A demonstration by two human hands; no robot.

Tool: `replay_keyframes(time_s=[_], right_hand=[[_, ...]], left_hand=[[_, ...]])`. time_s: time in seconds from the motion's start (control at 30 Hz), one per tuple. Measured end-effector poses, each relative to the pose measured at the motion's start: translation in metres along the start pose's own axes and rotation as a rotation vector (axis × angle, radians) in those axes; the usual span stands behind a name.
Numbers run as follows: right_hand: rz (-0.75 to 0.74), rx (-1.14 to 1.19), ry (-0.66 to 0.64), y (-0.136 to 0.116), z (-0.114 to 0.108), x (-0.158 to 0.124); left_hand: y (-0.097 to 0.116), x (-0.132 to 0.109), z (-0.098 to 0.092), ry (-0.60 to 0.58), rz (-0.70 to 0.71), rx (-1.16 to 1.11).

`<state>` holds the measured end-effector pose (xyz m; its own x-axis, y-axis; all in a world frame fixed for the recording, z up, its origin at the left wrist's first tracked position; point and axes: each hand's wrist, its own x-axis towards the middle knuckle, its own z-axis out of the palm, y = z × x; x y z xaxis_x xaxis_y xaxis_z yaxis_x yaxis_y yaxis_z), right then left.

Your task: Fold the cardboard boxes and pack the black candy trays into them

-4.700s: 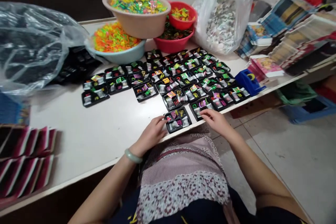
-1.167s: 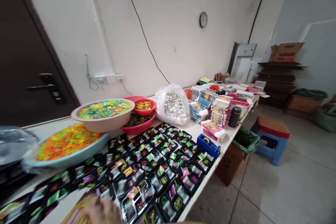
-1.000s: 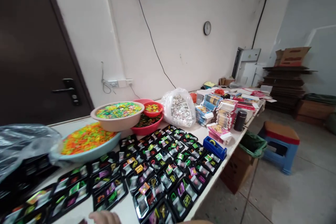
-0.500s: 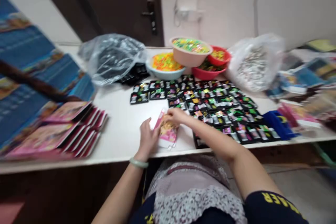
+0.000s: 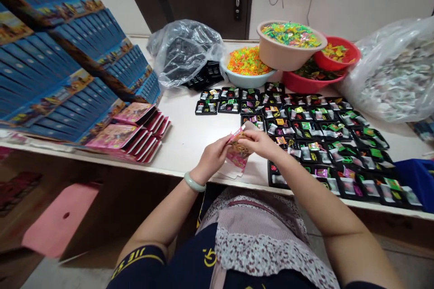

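A pink printed cardboard box (image 5: 238, 156), with an open flap at its lower end, is held at a tilt over the front edge of the table. My left hand (image 5: 214, 158), a pale green bangle at its wrist, pinches the box's left upper edge. Gripping the upper right part is my right hand (image 5: 259, 142), whose fingers cover some of the print. To the right lie rows of black trays (image 5: 307, 131) with small wrapped pieces in their compartments. Several similar pink boxes (image 5: 113, 135) are stacked at the left.
Blue boxes (image 5: 68, 49) rise in tall stacks at the left. At the back stand a light blue basin (image 5: 249, 81), a pink basin (image 5: 288, 54) and red basins (image 5: 313, 82). Plastic bags (image 5: 186, 49) flank them. A blue bin (image 5: 415, 180) sits far right.
My left hand has come up to the box's upper edge, its fingers now pinched there instead of spread alongside. The box looks lifted and more tilted. The camera view has shifted.
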<state>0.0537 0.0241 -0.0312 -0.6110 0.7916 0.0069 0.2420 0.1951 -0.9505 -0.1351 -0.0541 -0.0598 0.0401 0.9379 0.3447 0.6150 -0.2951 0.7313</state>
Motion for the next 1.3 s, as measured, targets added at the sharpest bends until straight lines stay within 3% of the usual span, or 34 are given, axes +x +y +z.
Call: replay_keyframes(time_s=[0.07,0.13,0.2,0.27,0.37,0.53,0.63,0.7,0.77,0.83,0.93,1.1,1.23,1.3], right_hand=[[-0.110,-0.151,0.245,0.001,0.007,-0.020],[-0.148,-0.182,0.400,0.012,0.016,-0.037],[-0.125,-0.031,0.400,0.031,0.023,-0.048],[-0.083,0.156,0.373,0.053,0.026,-0.052],[-0.046,0.203,0.392,0.077,0.024,-0.055],[-0.034,0.009,0.304,0.086,0.015,-0.072],[-0.062,-0.095,0.215,0.081,0.006,-0.078],[-0.139,-0.142,0.251,0.076,0.002,-0.074],[-0.190,-0.128,0.360,0.072,0.000,-0.065],[-0.149,-0.017,0.446,0.069,-0.001,-0.055],[-0.065,0.159,0.425,0.065,-0.005,-0.049],[-0.176,-0.015,0.295,0.053,-0.012,-0.060],[-0.097,0.000,0.372,0.045,-0.005,-0.057],[-0.086,0.016,0.384,0.042,-0.001,-0.057]], left_hand=[[-0.006,-0.004,0.004,0.108,-0.103,-0.177],[-0.013,-0.011,0.012,0.194,-0.248,-0.418],[-0.020,-0.018,0.024,0.184,-0.381,-0.668],[-0.024,-0.024,0.036,0.100,-0.470,-0.880],[-0.026,-0.028,0.051,0.003,-0.467,-1.043],[-0.027,-0.029,0.053,0.002,-0.153,-0.825],[-0.028,-0.029,0.046,-0.074,-0.076,-0.609],[-0.025,-0.025,0.042,-0.056,-0.048,-0.507],[-0.020,-0.016,0.041,0.035,-0.037,-0.467],[-0.013,-0.005,0.042,0.109,-0.075,-0.506],[-0.005,0.006,0.040,0.064,-0.090,-0.544],[0.006,0.003,0.038,-0.027,0.113,-0.423],[0.012,0.004,0.041,0.083,-0.026,-0.411],[0.011,0.005,0.040,0.085,-0.045,-0.425]])
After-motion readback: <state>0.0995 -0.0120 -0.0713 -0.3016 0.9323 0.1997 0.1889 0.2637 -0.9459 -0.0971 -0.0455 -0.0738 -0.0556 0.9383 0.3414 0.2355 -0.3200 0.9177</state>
